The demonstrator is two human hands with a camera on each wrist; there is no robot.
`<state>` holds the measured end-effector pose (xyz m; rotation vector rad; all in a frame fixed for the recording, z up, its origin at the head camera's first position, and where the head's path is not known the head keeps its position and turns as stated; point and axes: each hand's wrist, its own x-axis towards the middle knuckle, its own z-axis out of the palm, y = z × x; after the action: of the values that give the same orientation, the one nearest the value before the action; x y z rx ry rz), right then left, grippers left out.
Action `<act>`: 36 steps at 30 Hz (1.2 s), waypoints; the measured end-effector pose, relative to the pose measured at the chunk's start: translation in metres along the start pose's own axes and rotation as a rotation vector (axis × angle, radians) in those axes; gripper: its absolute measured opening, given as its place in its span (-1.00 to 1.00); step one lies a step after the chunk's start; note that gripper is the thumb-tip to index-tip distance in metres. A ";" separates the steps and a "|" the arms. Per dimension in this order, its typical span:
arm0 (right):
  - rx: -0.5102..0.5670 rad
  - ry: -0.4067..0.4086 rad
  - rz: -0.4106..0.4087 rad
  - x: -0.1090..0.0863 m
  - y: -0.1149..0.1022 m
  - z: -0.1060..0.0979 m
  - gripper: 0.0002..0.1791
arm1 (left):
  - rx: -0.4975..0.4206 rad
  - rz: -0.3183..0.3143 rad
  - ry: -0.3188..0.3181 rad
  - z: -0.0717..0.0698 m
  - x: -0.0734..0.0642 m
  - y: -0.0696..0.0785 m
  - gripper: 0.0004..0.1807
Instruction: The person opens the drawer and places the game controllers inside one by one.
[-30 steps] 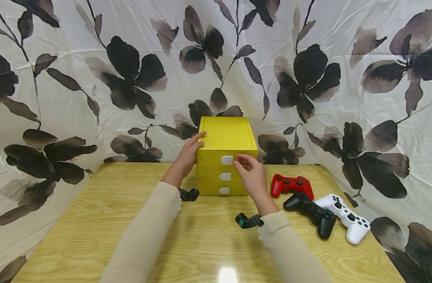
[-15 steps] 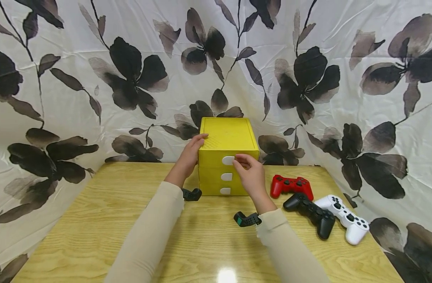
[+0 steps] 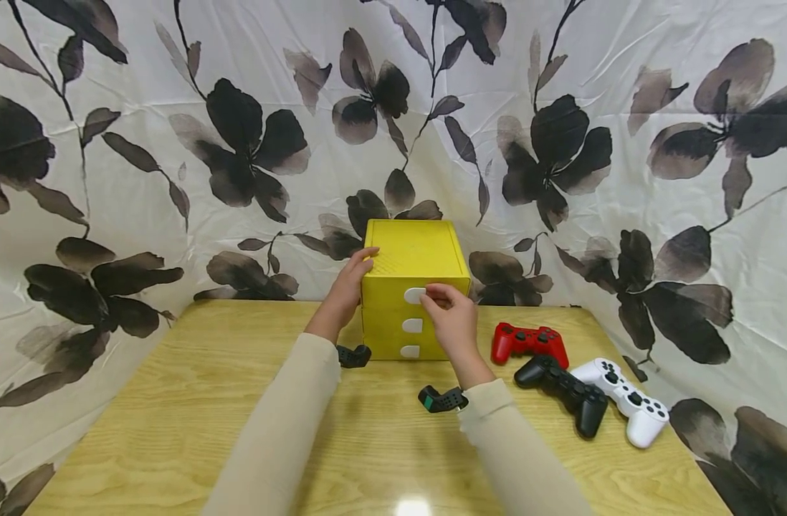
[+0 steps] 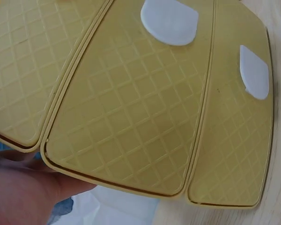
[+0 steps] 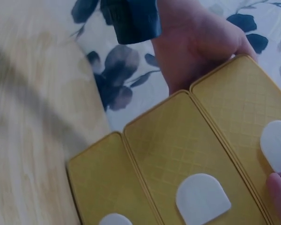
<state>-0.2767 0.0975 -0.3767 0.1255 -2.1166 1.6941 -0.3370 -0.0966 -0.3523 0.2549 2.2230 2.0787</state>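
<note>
A yellow three-drawer box stands at the back middle of the table, its drawers closed. Each drawer front bears a white rounded tab; the top drawer handle is at the fingertips of my right hand, thumb and forefinger pinching its right edge. Flat along the box's left side lies my left hand, fingertips reaching over the top edge. In the left wrist view part of this hand shows beside the waffle-patterned drawer fronts. The right wrist view shows the right fingertips at the top tab.
Right of the box lie three game controllers: a red one, a black one and a white one, the latter two touching or nearly so. A floral cloth hangs behind the wooden table.
The right thumb and forefinger have come slightly further onto the top tab. The left hand stays on the box side. The head view has shifted a little; the drawers look unmoved.
</note>
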 end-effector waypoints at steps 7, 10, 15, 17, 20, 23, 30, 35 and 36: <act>0.024 0.054 0.065 -0.006 0.009 0.010 -0.83 | -0.013 -0.031 -0.033 0.002 -0.015 0.003 -0.49; 0.027 0.071 0.077 -0.008 0.011 0.012 -0.85 | 0.013 -0.050 -0.021 0.001 -0.014 -0.004 -0.54; 0.067 0.073 0.069 -0.004 0.008 0.013 -0.86 | 0.065 -0.007 0.005 0.000 -0.003 -0.012 -0.60; 0.083 0.074 0.064 -0.001 0.005 0.012 -0.86 | 0.084 0.026 0.004 0.000 0.002 -0.012 -0.59; 0.087 0.073 0.066 0.002 0.002 0.010 -0.85 | 0.095 0.039 -0.007 0.000 0.006 -0.009 -0.59; 0.088 0.069 0.068 0.005 0.001 0.008 -0.85 | 0.099 0.019 -0.028 -0.001 0.007 -0.004 -0.59; 0.088 0.059 0.052 0.006 0.003 0.007 -0.85 | 0.100 -0.015 -0.085 -0.001 -0.006 0.013 -0.57; 0.073 0.048 0.059 0.003 0.004 0.007 -0.85 | 0.117 -0.009 -0.098 -0.002 -0.012 0.019 -0.55; 0.070 0.046 0.059 0.002 0.004 0.007 -0.85 | 0.118 -0.009 -0.099 -0.002 -0.013 0.019 -0.55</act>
<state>-0.2818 0.0925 -0.3801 0.0443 -2.0472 1.7887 -0.3235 -0.0996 -0.3343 0.3475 2.2864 1.8886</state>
